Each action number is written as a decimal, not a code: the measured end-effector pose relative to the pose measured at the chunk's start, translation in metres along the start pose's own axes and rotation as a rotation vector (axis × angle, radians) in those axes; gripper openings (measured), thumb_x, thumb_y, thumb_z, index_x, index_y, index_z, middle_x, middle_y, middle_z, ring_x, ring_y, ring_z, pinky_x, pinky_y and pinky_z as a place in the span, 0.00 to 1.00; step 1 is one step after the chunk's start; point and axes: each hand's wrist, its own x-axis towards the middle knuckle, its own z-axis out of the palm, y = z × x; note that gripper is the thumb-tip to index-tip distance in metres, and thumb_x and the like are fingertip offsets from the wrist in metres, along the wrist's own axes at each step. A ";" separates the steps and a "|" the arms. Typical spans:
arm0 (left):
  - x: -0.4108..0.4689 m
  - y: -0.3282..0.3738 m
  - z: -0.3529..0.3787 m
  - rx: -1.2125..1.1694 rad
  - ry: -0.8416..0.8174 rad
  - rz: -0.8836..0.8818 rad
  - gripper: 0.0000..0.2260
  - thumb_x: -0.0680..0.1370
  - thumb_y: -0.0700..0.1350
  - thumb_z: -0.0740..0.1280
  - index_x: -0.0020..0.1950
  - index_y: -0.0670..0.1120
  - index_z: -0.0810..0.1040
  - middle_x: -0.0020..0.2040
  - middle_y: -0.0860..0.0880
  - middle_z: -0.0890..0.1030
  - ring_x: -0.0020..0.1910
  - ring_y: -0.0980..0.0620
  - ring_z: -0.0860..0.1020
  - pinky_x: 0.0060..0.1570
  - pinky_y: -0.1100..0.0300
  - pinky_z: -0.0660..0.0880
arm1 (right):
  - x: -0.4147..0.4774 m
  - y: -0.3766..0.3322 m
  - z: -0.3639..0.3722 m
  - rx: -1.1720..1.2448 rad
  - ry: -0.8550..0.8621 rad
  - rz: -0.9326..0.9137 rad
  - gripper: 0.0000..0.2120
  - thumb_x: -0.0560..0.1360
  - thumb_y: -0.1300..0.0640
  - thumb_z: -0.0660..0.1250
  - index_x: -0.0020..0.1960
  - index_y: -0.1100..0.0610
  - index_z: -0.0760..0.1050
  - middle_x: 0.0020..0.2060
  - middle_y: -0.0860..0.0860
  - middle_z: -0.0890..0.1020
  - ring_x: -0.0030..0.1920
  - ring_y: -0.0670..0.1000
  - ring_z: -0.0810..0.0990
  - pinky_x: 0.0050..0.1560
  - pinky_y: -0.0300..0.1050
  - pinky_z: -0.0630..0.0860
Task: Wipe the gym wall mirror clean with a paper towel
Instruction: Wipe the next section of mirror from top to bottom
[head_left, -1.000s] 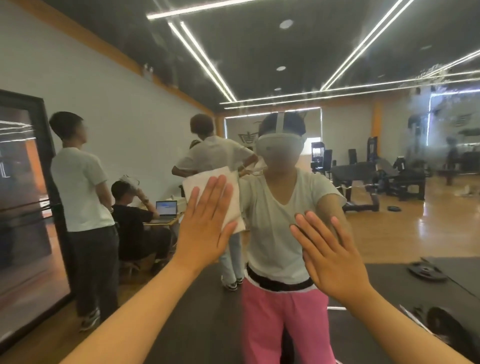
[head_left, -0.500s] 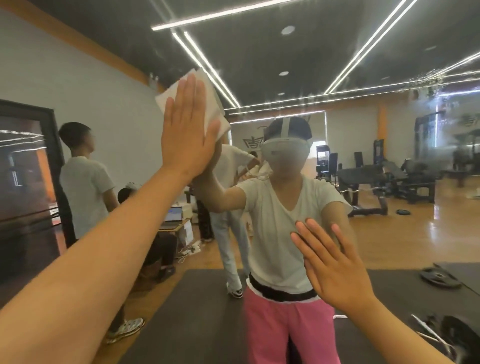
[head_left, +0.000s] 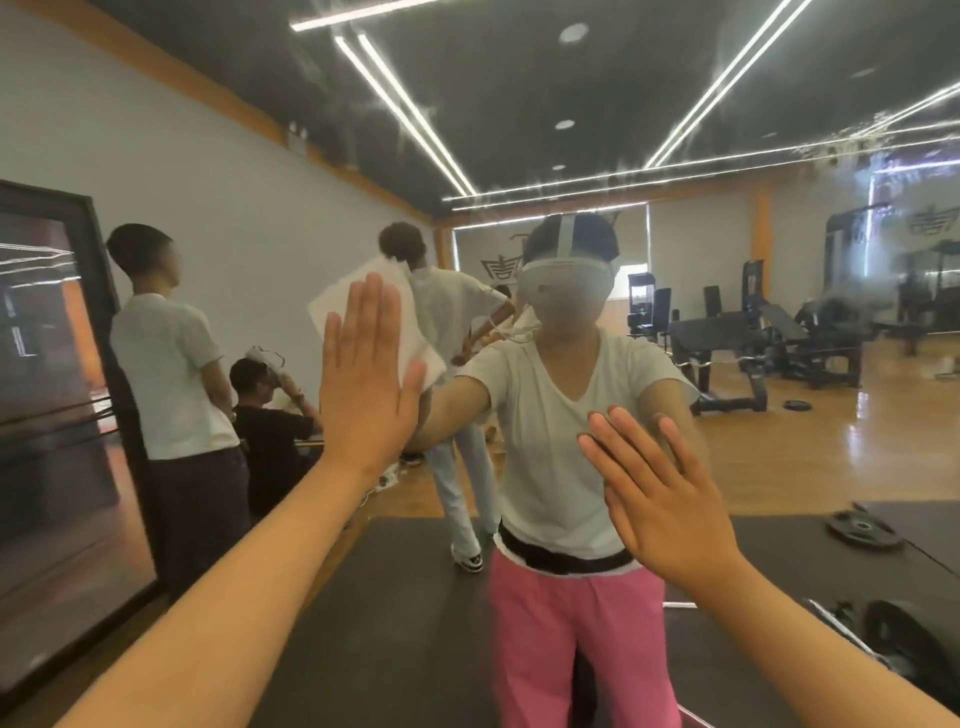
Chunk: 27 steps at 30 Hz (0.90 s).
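The left hand (head_left: 369, 379) lies flat, its fingers straight and close together, and presses a white paper towel (head_left: 415, 332) against the mirror (head_left: 779, 93). The right hand (head_left: 662, 499) is well apart from it, lower and to the right, with its fingers spread on the glass. Cloudy streaks (head_left: 857, 150) show on the upper right of the mirror.

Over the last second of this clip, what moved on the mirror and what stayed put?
The left hand, pressing the paper towel flat on the mirror, swept up above the reflected head, then came back down to about face height. Nothing was taken or let go. The right hand stayed flat on the glass lower right; smears remain at upper right.
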 end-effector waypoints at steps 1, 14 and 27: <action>-0.020 0.000 0.005 0.004 -0.015 0.009 0.29 0.84 0.55 0.42 0.81 0.42 0.41 0.82 0.42 0.44 0.81 0.43 0.45 0.79 0.45 0.44 | 0.000 0.000 0.000 0.000 -0.003 0.000 0.26 0.81 0.57 0.56 0.78 0.57 0.62 0.78 0.55 0.63 0.78 0.55 0.60 0.79 0.57 0.50; -0.073 -0.019 0.018 0.040 -0.073 0.125 0.28 0.85 0.56 0.43 0.81 0.41 0.46 0.82 0.42 0.47 0.81 0.44 0.47 0.79 0.47 0.45 | 0.068 -0.035 -0.004 0.143 -0.084 -0.317 0.23 0.81 0.55 0.54 0.74 0.57 0.71 0.76 0.53 0.67 0.78 0.54 0.62 0.78 0.56 0.55; 0.140 -0.046 -0.047 -0.031 0.110 -0.165 0.35 0.78 0.61 0.37 0.82 0.44 0.45 0.82 0.44 0.47 0.81 0.45 0.46 0.78 0.50 0.41 | 0.077 -0.040 0.017 -0.003 -0.015 -0.349 0.26 0.76 0.54 0.60 0.74 0.57 0.70 0.74 0.55 0.69 0.76 0.56 0.63 0.76 0.58 0.56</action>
